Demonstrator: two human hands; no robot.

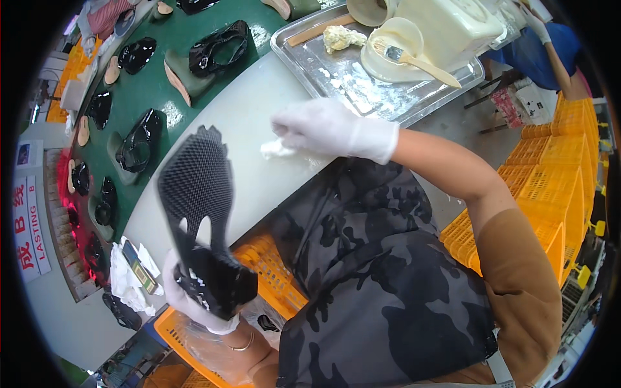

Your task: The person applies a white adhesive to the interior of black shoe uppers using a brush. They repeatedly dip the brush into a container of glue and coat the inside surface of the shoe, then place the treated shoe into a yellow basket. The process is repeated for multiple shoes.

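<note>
Shoe (200, 220) is in my left hand (194, 304), held up over the edge of the white bench (252, 123), black textured sole facing me, toe end up, heel end down in my palm; left fingers wrapped tight around the heel part, glove on. Right hand (333, 132), also gloved, is down on the bench to the right of the shoe, well apart from it, fingers pinched narrow on a small white wad (275, 150) pressed against the bench top. Metal tray (310, 55) sits just beyond the right hand, with a brush (414, 59) lying across a shallow white dish (388, 45) and a pale lump (341, 37) beside it. Green belt (174, 97) runs along the far left of the bench carrying more black shoes (217, 48) on lasts. Orange crate (278, 278) below the bench edge near my lap, stacks of orange crates (550, 168) off to the right
</note>
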